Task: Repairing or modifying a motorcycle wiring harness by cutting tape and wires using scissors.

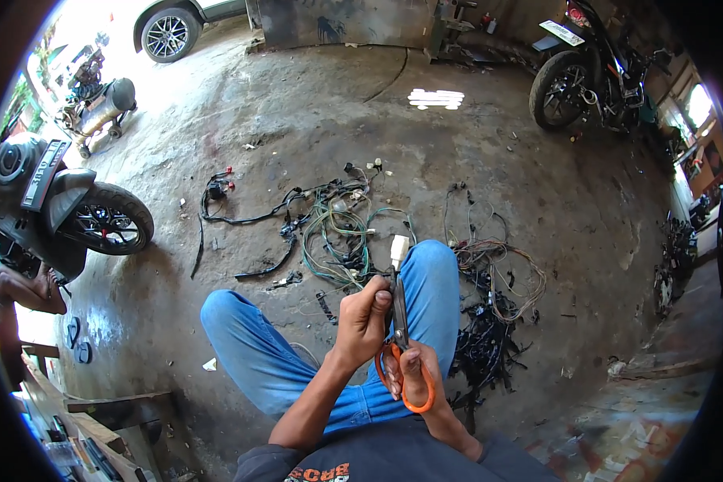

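Note:
My left hand (361,317) is closed around the dark wire end of a white plastic connector (399,251), which points up and away from me over my right knee. In my right hand (418,371) is a pair of scissors with orange handles (430,394); thumb and fingers are through the loops. The dark scissor blades (400,315) point away from me, right beside my left fingers and along the wire. Whether the blades touch the wire I cannot tell. Beyond my hands lies a tangled wiring harness (329,233) with green, white and black wires and several connectors.
Right of my knee lie a brown wire bundle (530,269) and a heap of black wiring (490,345). Motorcycles stand at left (104,217) and far right (562,88). A compressor (108,104), car wheel (169,36), sandals (80,349) and another person's foot (48,293) are leftward.

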Demonstrator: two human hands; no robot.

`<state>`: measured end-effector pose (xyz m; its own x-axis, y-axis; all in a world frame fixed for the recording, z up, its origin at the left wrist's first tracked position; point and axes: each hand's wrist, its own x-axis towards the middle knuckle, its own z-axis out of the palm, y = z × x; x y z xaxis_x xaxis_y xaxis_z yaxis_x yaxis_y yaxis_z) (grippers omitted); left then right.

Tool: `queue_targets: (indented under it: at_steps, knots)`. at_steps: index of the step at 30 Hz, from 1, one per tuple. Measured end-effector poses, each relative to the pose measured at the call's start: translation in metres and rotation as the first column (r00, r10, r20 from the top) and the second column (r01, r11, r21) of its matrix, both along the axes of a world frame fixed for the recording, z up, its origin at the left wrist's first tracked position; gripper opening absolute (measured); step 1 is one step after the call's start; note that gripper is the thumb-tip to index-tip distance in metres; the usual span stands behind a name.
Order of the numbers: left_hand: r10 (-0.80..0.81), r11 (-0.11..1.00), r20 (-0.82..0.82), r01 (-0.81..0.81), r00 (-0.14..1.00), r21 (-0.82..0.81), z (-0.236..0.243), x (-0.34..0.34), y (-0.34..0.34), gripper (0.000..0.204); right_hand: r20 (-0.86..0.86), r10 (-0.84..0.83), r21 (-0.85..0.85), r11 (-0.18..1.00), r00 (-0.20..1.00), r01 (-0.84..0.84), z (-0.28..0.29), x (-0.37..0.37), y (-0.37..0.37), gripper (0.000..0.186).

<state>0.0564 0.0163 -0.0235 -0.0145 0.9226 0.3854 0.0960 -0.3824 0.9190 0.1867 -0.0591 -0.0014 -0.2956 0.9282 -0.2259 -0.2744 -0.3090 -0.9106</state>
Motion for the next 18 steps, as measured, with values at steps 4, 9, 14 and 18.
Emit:
queue_targets:
  at_steps: [4, 9, 14, 18]
  knots:
    - [-0.061, 0.998, 0.013, 0.061, 0.998, -0.024, 0.006, 0.002, 0.002, 0.020, -0.040, -0.008, -0.012, 1.000, 0.999, 0.008, 0.000, 0.004, 0.003, 0.068]
    - [-0.078, 0.997, -0.010, 0.078, 0.997, -0.018, 0.004, 0.000, 0.002, 0.020, -0.129, 0.047, -0.018, 0.999, 0.991, -0.049, 0.000, 0.007, 0.005, 0.069]
    - [-0.091, 0.996, -0.077, 0.091, 0.993, -0.003, 0.009, -0.003, 0.003, 0.021, -0.145, 0.056, -0.027, 0.998, 0.988, -0.061, -0.001, 0.011, 0.005, 0.068]
    - [-0.132, 0.988, -0.211, 0.145, 0.969, 0.049, 0.016, -0.016, 0.012, 0.018, -0.137, 0.082, -0.038, 0.995, 0.987, -0.088, -0.003, 0.018, 0.007, 0.066]
